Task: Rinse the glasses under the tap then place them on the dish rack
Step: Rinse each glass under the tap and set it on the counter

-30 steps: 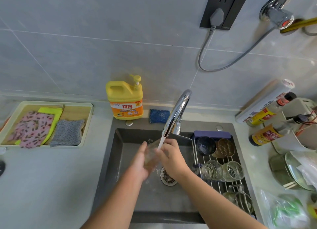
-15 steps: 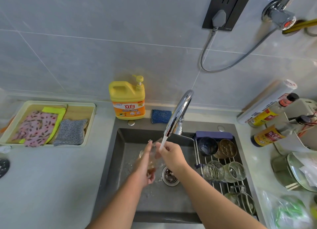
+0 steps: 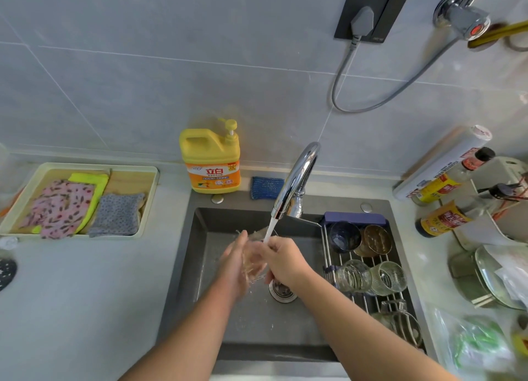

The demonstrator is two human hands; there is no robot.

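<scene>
A clear glass is tilted under the running water from the chrome tap, above the dark sink. My left hand cups the glass from the left. My right hand grips it from the right, fingers at its rim. The wire dish rack spans the sink's right side and holds a dark blue glass, a brown glass, two clear ribbed glasses lying on their sides, and a clear mug nearer me.
A yellow detergent bottle and a blue scrubber stand behind the sink. A tray of cloths sits on the left counter. Sauce bottles, a roll, pot lids and a plastic bag crowd the right counter. The drain lies below my hands.
Both hands have turned the glass under the stream, tilting its rim up toward the tap. The hands stay at the same spot in the sink.
</scene>
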